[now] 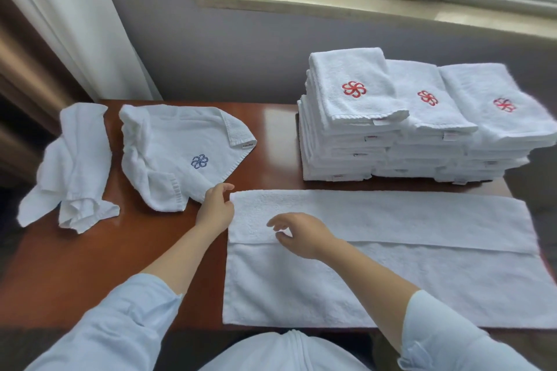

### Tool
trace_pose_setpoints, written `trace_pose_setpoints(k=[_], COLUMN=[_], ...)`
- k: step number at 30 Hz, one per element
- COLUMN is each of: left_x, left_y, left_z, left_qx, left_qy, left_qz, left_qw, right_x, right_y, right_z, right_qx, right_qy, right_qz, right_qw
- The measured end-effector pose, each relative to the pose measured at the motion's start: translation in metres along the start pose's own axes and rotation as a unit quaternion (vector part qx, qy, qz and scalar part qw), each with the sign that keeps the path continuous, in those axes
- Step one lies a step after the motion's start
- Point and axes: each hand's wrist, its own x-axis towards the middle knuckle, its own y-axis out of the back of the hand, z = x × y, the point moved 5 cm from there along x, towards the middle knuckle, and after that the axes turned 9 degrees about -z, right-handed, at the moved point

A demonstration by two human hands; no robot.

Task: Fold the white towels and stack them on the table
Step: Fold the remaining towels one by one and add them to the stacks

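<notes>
Towel: flat white terry towel [391, 280], far edge folded.
Left hand [215, 211]: at its far-left corner, grip unclear.
Right hand [301, 233]: above fold, fingers loose, empty.

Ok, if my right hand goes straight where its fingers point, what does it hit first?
Probably the left hand, by the flat towel; the right hand may pass above it.

A white towel [391, 283] lies flat across the lower right of the worktop [105, 265], its far long edge folded toward the person. The left hand [215, 211] sits at the fold's left corner, and the right hand [301, 235] hovers just beside it with loose fingers [272, 222]. Folded stacks [391, 135] stand upper right, and two crumpled towels [180, 153] lie at left.
</notes>
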Motion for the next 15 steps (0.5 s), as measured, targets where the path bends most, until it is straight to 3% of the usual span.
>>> trace_pose_setpoints(k=[4, 6, 8, 12, 15], left_x=[-0.019, -0.028, -0.033, -0.036, -0.037], left_y=[-0.022, -0.046, -0.07, -0.085, -0.083], left_z=[0.015, 0.017, 0.008, -0.009, -0.007], left_qx=[0.136, 0.239, 0.33, 0.437, 0.451], left_qy=[-0.094, -0.145, -0.136, -0.11, -0.105], left_qz=[0.008, -0.052, -0.138, -0.18, -0.186], left_qw=[0.986, 0.959, 0.924, 0.874, 0.867], right_x=[-0.01, -0.016, -0.024, -0.037, -0.041], right_y=[0.003, 0.0, -0.01, -0.042, -0.047], right_z=[0.027, 0.037, 0.045, 0.066, 0.073], right_qx=[-0.038, -0.065, -0.099, -0.132, -0.147], right_qy=[-0.06, -0.096, -0.138, -0.17, -0.153], right_qz=[0.082, 0.108, 0.115, 0.019, -0.014], right_qw=[0.994, 0.987, 0.979, 0.976, 0.977])
